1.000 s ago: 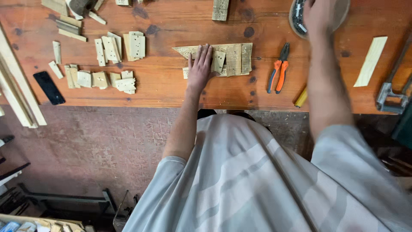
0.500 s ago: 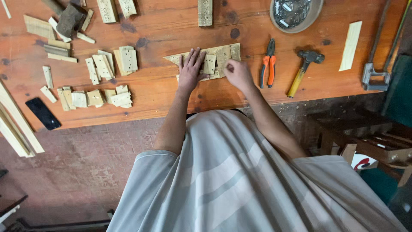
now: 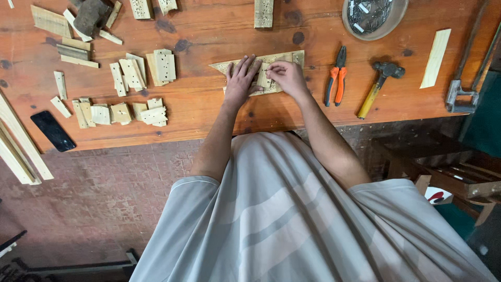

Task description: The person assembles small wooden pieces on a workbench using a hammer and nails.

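Counted on the wooden workbench [image 3: 209, 112]: one perforated wooden assembly [image 3: 271, 60] near the middle, one pair of orange-handled pliers [image 3: 336, 81], one yellow-handled hammer [image 3: 377, 89], one round dish of small metal parts [image 3: 373, 15], one pale wood strip [image 3: 436, 50], one black phone [image 3: 52, 130], one metal clamp [image 3: 462, 91] at the right edge. Loose small wood blocks [image 3: 122, 112] numerous at the left, exact number not determinable. Left hand [image 3: 241, 81] laid flat, fingers spread, pressing on the assembly, gripping nothing. Right hand [image 3: 286, 75] curled, fingertips pinching a small wood piece [image 3: 264, 75] against the assembly; whether fully gripped or merely pressed cannot be told. Pliers just beside the right hand, hammer beyond them, both untouched. Both hands covering the middle of the assembly, hiding its centre; pointed left end and squared right end remaining visible. Compared with half a second earlier: right hand brought in from the assembly's right part to its middle, now nearly meeting the left; left hand unchanged in place; tools and blocks unmoved.
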